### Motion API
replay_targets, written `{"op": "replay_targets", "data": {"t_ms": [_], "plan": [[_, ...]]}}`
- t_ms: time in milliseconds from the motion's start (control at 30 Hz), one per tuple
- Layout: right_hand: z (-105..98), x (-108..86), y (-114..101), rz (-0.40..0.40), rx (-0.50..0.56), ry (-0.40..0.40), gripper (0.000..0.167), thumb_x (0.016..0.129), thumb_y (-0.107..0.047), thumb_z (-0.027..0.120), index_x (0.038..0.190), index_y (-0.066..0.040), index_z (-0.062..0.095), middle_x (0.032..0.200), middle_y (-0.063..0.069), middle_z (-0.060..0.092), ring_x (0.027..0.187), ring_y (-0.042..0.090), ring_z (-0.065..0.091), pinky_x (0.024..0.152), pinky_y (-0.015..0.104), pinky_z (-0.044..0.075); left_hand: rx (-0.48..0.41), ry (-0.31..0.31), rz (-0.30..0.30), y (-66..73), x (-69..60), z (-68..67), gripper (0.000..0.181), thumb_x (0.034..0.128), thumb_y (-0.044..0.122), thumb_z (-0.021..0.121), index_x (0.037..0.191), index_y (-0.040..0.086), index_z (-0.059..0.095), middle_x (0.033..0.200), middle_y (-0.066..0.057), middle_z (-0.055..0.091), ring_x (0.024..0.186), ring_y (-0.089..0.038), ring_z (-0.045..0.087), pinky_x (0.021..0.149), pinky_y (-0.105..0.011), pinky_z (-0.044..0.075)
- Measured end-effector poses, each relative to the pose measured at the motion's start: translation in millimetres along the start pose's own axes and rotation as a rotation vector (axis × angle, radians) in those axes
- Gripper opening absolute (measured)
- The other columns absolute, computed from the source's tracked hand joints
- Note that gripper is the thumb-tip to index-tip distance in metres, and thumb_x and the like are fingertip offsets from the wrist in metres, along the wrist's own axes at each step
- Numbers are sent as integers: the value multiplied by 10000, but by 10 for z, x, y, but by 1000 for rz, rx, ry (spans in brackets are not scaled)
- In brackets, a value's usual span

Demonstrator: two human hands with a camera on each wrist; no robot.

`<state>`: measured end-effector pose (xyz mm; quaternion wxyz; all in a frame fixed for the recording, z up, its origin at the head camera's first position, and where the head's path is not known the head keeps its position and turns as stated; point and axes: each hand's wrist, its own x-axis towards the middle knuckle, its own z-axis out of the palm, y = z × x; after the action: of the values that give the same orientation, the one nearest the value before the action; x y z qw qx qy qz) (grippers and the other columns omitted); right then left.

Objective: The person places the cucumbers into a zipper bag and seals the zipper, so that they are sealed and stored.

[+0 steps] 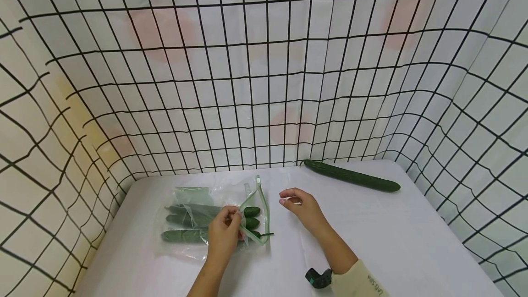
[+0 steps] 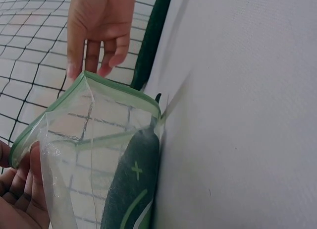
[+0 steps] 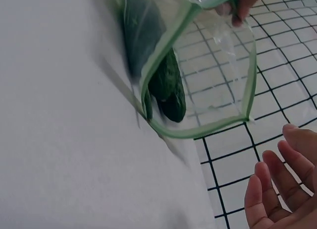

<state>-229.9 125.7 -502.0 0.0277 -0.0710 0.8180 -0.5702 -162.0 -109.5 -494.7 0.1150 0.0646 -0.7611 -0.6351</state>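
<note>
A clear zip bag with a green-edged mouth [image 1: 267, 210] lies on its side at the table's left, holding several dark green cucumbers [image 1: 185, 236]. My left hand [image 1: 224, 233] pinches the upper edge of its mouth. In the right wrist view the mouth gapes wide, and cucumber ends [image 3: 171, 92] show inside it. To the right of the bag, apart from it, my right hand [image 1: 304, 208] is raised with loosely bent fingers and holds nothing. A single long cucumber [image 1: 352, 177] lies behind that hand, near the back of the table.
Black grid netting [image 1: 268, 77] stands behind the table and along both sides. A small black device [image 1: 318, 278] is beside the right sleeve [image 1: 356, 281] at the front. White cloth [image 1: 396, 242] covers the table.
</note>
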Motion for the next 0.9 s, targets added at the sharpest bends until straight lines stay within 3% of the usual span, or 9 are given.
{"op": "replay_targets", "data": {"t_ms": [233,567,900], "plan": [[-175,74,24,-29,-24,51,313,934,-330,732,1186,-145,713,1183,17,712,1030,155,644,860,269,549,8,6,-4,-11,0,1,96,975,92,590,990,67,682,807,-102,612,475,-156,579,460,-293,577],[-535,171,124,-82,-9,169,384,948,-328,719,1254,-101,670,1261,99,691,1066,98,627,866,132,533,-6,-2,-6,-21,7,6,95,979,86,586,991,56,676,804,-93,598,473,-152,574,460,-294,577],[-868,269,324,-39,-93,217,477,952,-404,698,1332,-132,605,1341,91,626,1159,163,585,860,80,490,-6,3,7,-25,12,11,98,977,81,597,1000,31,678,792,-88,589,471,-132,566,452,-279,568]]}}
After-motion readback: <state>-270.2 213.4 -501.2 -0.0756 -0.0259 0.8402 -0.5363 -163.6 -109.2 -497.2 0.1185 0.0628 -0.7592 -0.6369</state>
